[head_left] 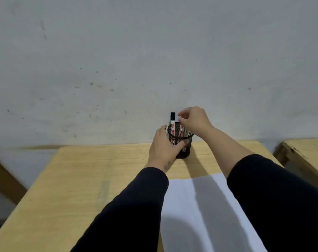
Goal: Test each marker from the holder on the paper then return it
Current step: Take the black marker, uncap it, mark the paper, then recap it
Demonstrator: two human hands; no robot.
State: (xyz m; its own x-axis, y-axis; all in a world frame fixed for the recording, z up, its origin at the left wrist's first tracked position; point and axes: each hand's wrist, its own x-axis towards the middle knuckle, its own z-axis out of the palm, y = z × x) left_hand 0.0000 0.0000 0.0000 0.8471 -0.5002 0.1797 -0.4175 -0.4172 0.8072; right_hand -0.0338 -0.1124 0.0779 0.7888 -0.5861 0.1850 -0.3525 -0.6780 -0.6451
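Observation:
A black mesh holder (pixel 185 142) stands at the far edge of the wooden table (pixel 81 179), close to the wall. Two white markers with red print stand in it. One marker (pixel 172 124) has a black cap and sticks up on the left. The top of the second marker (pixel 181 130) is hidden behind my right hand (pixel 195 120), whose fingers pinch it from above. My left hand (pixel 163 148) wraps around the holder's left side. A white sheet of paper (pixel 200 206) lies on the table between my forearms.
A grey, scuffed wall rises right behind the table. A second wooden table (pixel 307 151) stands to the right across a narrow gap. Something dark and blurred, a brown wooden piece (pixel 3 179), is at the left edge.

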